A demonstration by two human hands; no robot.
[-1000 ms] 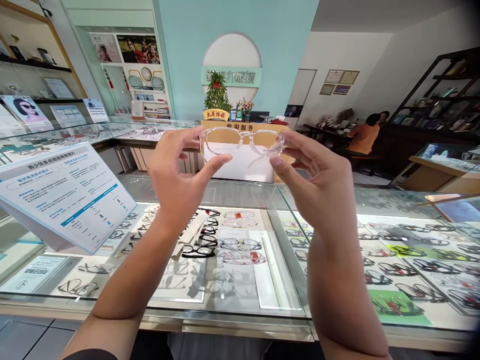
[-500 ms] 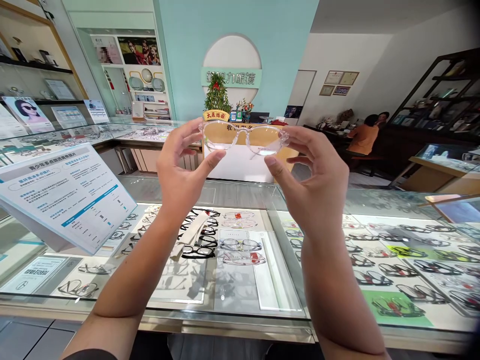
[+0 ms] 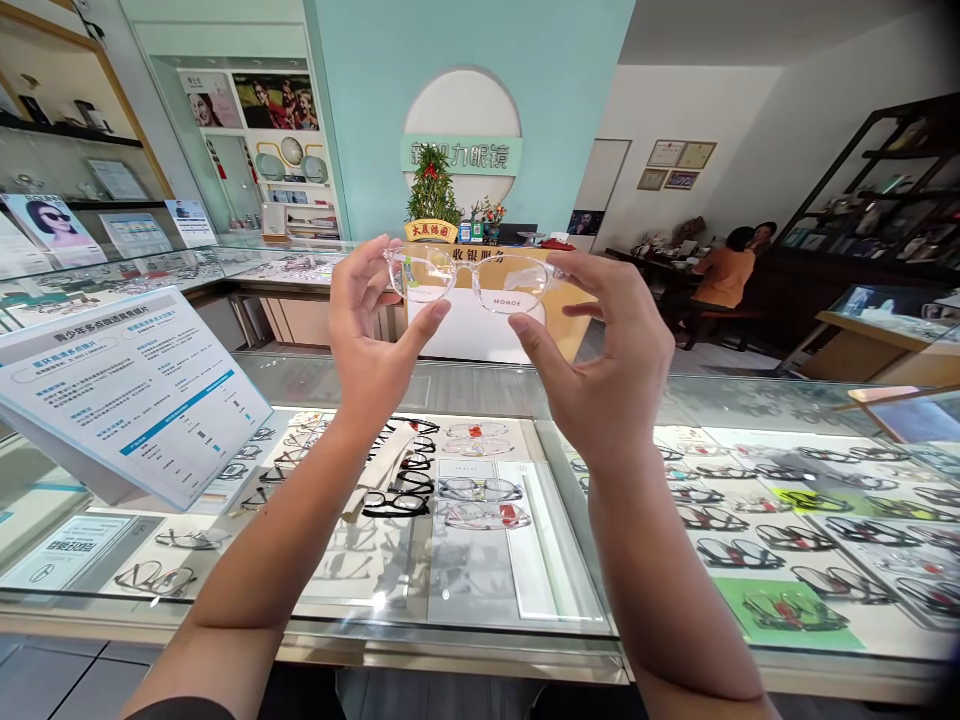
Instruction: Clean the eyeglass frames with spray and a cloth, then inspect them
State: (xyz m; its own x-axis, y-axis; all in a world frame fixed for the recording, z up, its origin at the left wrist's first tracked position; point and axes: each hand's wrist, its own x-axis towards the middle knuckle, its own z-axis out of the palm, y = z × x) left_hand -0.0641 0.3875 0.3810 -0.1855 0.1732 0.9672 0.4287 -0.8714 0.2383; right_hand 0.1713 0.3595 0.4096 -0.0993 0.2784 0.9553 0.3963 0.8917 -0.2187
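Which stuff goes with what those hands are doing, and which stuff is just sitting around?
Part of it:
clear glasses, held up
left hand, holding one end
right hand, holding the other end

Just around:
folded sign
black-framed glasses inside the display case
leafy plant
framed papers on the wall

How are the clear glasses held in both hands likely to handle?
The clear glasses are probably light: the left hand and right hand hold them up by the fingers alone. They look thin-rimmed, so twisting might damage them. Their glossy finish may feel slippery.
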